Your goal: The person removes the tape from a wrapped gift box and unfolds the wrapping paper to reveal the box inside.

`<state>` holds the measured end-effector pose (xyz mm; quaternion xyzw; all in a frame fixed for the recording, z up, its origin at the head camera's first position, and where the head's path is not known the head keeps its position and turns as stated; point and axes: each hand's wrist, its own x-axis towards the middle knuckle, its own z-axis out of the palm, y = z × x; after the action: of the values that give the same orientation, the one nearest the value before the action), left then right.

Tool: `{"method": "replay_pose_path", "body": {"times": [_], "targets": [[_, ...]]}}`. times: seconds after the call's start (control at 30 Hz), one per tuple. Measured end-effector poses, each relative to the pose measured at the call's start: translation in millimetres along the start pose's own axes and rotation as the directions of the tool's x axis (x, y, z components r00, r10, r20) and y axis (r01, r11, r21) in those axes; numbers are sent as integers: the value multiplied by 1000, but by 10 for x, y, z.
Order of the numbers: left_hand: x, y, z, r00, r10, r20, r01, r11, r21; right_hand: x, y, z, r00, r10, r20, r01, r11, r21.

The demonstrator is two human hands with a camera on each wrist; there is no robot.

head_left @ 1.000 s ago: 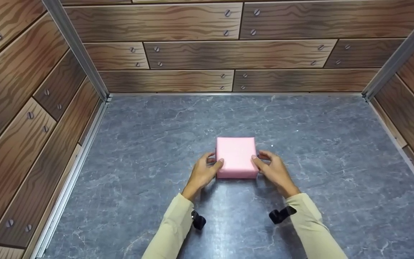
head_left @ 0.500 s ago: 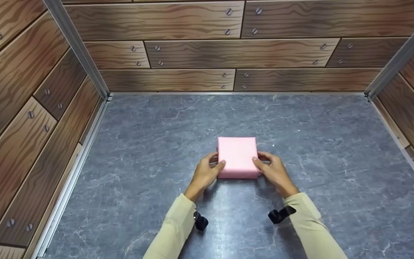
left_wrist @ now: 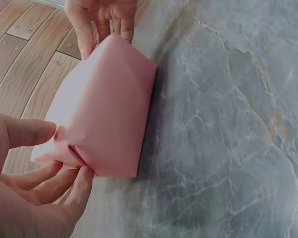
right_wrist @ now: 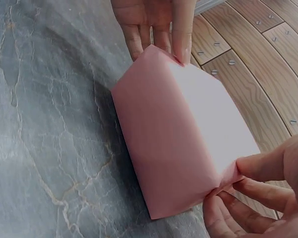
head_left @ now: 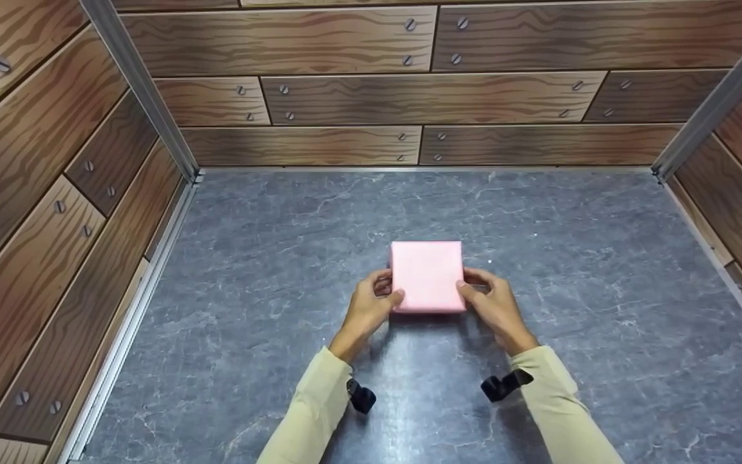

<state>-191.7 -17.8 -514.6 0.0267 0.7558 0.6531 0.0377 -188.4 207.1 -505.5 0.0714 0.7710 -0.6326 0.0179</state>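
A box wrapped in pink paper (head_left: 428, 277) is held between both hands near the middle of the grey marbled surface. My left hand (head_left: 371, 306) grips its left side, thumb on the top edge and fingers against the side. In the left wrist view, those fingers meet a folded seam in the wrapping (left_wrist: 79, 156). On the opposite side, my right hand (head_left: 492, 306) holds the box the same way; the right wrist view shows its fingers at the folded paper end (right_wrist: 218, 191). The top face leans toward the head camera, and the front face is almost hidden there.
Wood-print panels form a back wall (head_left: 345, 100), a left wall (head_left: 55, 225) and a right wall (head_left: 741, 193), joined by grey metal corner posts (head_left: 142, 90). Each beige sleeve bears a small black wrist camera, one on the left (head_left: 361, 396) and one on the right (head_left: 500, 386).
The box has tipped toward the head camera: its front face, visible before, has nearly gone from sight. Both hands keep hold of its sides and have shifted only slightly.
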Motion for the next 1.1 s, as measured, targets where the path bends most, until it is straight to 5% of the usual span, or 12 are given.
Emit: {"method": "replay_pose_path", "body": {"times": [0.2, 0.43, 0.7, 1.1], "targets": [[-4, 40, 6, 999, 30, 19, -29, 998, -63, 4, -39, -17, 999, 17, -46, -13, 998, 69], [-1, 106, 5, 1000, -16, 19, 19, 988, -156, 28, -98, -19, 998, 6, -59, 7, 976, 219], [-46, 164, -14, 1000, 5, -10, -6, 993, -116, 3, -123, -62, 998, 54, -23, -44, 944, 328], [-79, 210, -48, 999, -35, -40, 29, 991, -131, -38, -119, -92, 996, 83, 18, -84, 934, 347]]}}
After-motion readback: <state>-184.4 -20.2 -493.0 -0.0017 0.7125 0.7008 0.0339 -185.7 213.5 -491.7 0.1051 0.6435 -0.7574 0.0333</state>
